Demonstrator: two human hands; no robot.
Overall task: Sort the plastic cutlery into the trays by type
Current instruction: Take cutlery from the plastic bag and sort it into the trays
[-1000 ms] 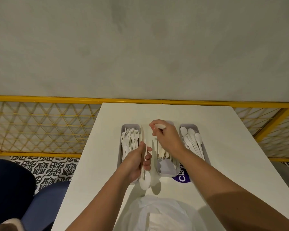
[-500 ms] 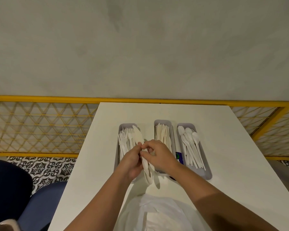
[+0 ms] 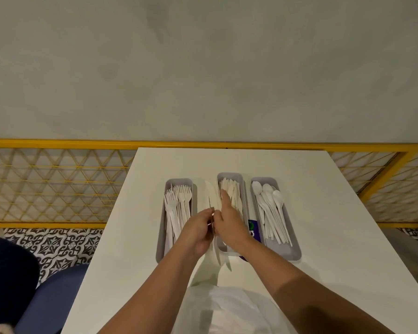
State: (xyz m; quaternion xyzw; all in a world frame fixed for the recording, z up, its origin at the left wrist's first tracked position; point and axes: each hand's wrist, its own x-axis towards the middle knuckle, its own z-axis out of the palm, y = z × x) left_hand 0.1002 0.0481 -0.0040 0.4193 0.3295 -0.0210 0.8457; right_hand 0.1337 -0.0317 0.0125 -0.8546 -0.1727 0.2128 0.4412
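Slim white plastic knives (image 3: 210, 194) fanned in left hand (image 3: 198, 229)

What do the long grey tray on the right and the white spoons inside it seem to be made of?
Long grey tray on the right: likely moulded plastic, matte; even dull colour, rounded corners. White spoons in it: thin plastic, faintly glossy; uniform white, slim one-piece handles, as the task says.

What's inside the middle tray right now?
Cream knives fill the far half of the middle tray. The right hand covers most of its near half, hiding what lies there. The left hand grips a cutlery bundle beside it.
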